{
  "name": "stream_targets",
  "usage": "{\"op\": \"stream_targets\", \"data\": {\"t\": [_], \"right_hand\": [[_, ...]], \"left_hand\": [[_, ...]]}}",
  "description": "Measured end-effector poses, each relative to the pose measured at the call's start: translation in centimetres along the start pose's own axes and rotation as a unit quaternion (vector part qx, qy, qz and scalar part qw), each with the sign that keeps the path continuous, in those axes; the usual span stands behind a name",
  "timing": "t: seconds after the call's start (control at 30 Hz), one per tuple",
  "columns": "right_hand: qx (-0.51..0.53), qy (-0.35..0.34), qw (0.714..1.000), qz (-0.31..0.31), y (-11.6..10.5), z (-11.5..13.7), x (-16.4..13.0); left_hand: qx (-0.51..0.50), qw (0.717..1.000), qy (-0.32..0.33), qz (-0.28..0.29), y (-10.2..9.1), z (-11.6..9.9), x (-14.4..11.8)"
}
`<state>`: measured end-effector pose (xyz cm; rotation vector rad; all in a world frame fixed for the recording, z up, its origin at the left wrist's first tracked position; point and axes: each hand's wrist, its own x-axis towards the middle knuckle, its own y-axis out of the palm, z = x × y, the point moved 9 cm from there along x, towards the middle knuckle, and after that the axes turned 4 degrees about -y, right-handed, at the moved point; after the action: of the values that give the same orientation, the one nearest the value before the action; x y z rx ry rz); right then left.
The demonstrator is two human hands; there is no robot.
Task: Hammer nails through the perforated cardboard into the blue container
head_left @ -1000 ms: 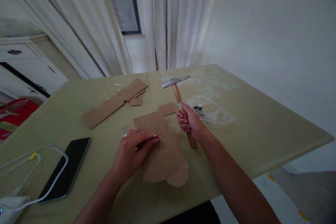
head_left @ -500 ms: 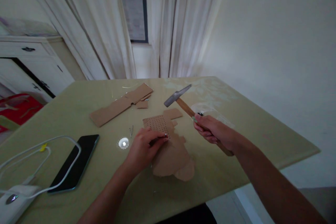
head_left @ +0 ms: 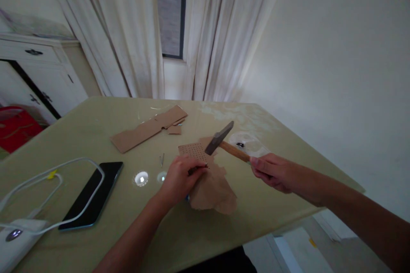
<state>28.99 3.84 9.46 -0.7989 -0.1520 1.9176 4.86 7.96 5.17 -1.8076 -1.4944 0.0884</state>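
My right hand (head_left: 272,172) is closed around the wooden handle of a hammer (head_left: 235,152). The hammer's grey metal head hangs just above and right of my left fingertips. With thumb and forefinger, my left hand (head_left: 185,175) pinches a small nail, mostly hidden, against a torn piece of brown cardboard (head_left: 213,192). Rows of small dark holes cover the cardboard's far left part. Two loose nails (head_left: 162,160) lie on the table left of the cardboard.
A long cardboard strip (head_left: 144,134) lies at the back left of the table (head_left: 256,217). To the left are a black phone (head_left: 92,196) and a white device (head_left: 21,243) with a looping cable (head_left: 86,160). Clear plastic wrap (head_left: 256,145) lies at the right.
The hammer has come down and closer to my left fingertips, and my right hand has moved right and lower. My left hand stays at the cardboard. The view has shifted slightly.
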Motion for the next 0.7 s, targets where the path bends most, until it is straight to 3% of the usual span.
{"op": "stream_targets", "data": {"t": [0.13, 0.37, 0.57, 0.7], "right_hand": [[-0.049, 0.023, 0.998, 0.020, 0.6, -1.1, 0.1], [-0.029, -0.021, 0.999, 0.005, -0.8, 0.6, -1.0], [-0.081, -0.008, 0.996, 0.027, 0.5, -0.4, -0.4], [-0.058, -0.001, 0.998, 0.010, 0.3, 0.2, -0.8]], "left_hand": [[-0.008, 1.000, -0.005, 0.003, 0.0, 0.0, -0.1], [-0.043, 0.999, -0.018, 0.009, 0.3, 0.4, 0.0], [-0.023, 1.000, -0.010, 0.014, 0.3, 0.2, 0.1], [-0.042, 0.999, -0.012, 0.011, 0.3, 0.4, 0.0]]}}
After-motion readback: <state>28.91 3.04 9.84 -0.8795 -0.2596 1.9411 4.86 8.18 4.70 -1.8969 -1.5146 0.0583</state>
